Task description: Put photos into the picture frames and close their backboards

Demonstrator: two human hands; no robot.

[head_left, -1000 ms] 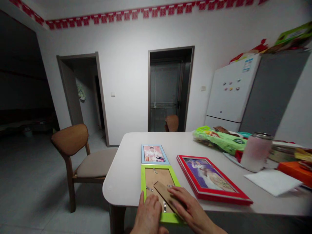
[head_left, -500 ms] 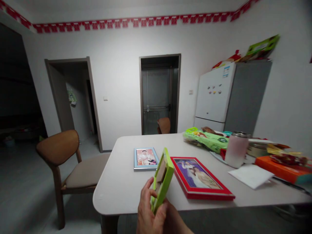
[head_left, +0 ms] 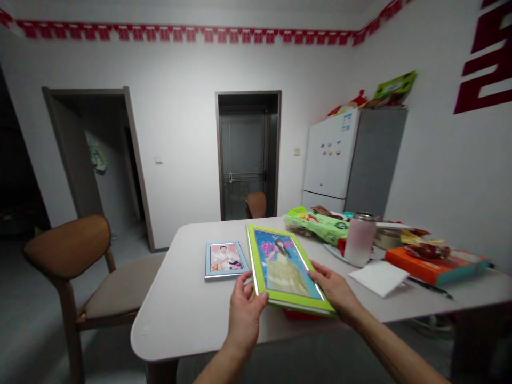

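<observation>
A green picture frame (head_left: 285, 266) with a photo of a figure in a pale dress is held face up, tilted, just above the white table (head_left: 188, 309). My left hand (head_left: 245, 309) grips its near left corner. My right hand (head_left: 337, 290) grips its right edge. Under the frame, a sliver of a red frame (head_left: 298, 314) lies on the table, mostly hidden. A small blue picture frame (head_left: 224, 258) lies flat to the left of the green one.
Right of my hands lie a white paper (head_left: 378, 277), a pink jar (head_left: 359, 240), a green snack bag (head_left: 318, 224) and an orange box (head_left: 434, 264). A wooden chair (head_left: 72, 261) stands at the table's left. A fridge (head_left: 352, 157) is behind.
The green frame lay face down under both hands, was lifted on edge, and is now turned face up and held over the red frame. The view has shifted right.
</observation>
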